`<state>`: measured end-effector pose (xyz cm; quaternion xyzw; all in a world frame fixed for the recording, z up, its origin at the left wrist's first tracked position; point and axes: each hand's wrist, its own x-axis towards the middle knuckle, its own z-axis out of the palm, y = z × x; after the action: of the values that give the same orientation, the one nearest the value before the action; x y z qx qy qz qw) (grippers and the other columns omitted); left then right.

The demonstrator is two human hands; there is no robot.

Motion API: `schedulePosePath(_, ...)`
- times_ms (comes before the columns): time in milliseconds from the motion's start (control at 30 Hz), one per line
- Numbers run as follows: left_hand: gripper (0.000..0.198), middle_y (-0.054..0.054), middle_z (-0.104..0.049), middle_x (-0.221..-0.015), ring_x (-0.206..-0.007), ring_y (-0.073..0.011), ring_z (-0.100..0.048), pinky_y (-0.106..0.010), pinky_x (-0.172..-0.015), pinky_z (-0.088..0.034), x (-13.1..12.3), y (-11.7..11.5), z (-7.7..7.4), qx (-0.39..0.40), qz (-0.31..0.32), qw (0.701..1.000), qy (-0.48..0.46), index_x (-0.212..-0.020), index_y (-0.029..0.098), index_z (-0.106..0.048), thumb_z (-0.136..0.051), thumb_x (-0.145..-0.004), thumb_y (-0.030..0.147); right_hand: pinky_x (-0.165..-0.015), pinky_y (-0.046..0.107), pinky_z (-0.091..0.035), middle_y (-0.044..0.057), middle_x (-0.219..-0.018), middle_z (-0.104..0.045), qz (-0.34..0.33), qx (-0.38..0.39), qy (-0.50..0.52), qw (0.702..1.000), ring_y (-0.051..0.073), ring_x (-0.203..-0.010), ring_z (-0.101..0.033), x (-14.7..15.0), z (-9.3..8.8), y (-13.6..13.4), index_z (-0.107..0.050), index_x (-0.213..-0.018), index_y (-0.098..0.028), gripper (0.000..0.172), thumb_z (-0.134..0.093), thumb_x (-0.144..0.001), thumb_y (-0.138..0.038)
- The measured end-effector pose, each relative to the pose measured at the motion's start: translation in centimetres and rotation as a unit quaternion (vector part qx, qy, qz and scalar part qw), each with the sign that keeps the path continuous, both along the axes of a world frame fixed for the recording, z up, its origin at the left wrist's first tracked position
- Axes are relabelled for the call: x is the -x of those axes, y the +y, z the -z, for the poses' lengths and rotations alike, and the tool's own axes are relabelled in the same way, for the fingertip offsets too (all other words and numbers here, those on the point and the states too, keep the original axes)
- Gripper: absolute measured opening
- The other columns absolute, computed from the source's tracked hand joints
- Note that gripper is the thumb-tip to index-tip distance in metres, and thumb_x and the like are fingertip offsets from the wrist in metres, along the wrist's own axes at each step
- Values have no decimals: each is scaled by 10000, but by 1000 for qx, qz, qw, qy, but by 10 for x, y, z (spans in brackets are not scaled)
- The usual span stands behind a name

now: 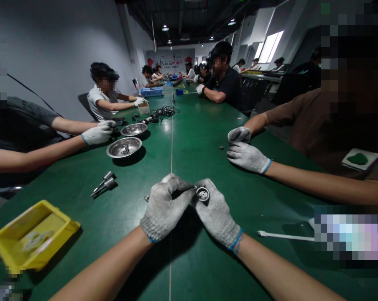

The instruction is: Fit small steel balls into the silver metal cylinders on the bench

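Observation:
My right hand (214, 212), in a white knit glove with a blue cuff edge, is closed around a small round metal part (203, 194). The part's open end faces up and shows holes or details inside a bright rim. My left hand (167, 205), gloved alike, pinches at the part's left edge. Thumb and forefinger meet on something tiny and pale that I cannot make out. Partly hidden behind the left hand, a small metal piece (146, 197) lies on the green table (189, 276). Further left lie two metal parts with thin shafts and thicker cylindrical heads (105, 184).
A yellow bin (47, 259) with small pale pieces stands at left. Beyond are two steel bowls (111, 153) and tangled black cables (165, 112). A white cable (286, 236) lies at right. Co-workers' gloved hands (247, 156) are near on the right, others (98, 133) on the left.

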<state>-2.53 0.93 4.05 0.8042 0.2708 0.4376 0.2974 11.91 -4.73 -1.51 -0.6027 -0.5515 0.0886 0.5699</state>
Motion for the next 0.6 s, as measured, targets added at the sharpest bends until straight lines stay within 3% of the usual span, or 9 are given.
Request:
schedulePosePath(167, 116, -5, -700, -764, -702, -135, -662, -248, -653, -498, -2, -3, -9, -17, 50, 993, 106, -826, 195, -809, -737, -860, 112, -686, 288, -522, 27, -809, -642, -25, -12, -18, 999, 197, -738, -631, 0, 3, 0, -591, -874, -235, 200, -538, -734, -101)
schedulePosePath(600, 98, -21, -704, -783, -704, -145, -652, -250, -647, -483, 3, 4, -25, -22, 120, 975, 185, -868, 183, -834, -749, -887, 138, -667, 283, -500, 18, -803, -629, -93, -10, -32, 995, 191, -728, -625, 2, 2, -3, -571, -860, -232, 165, -554, -756, -106)
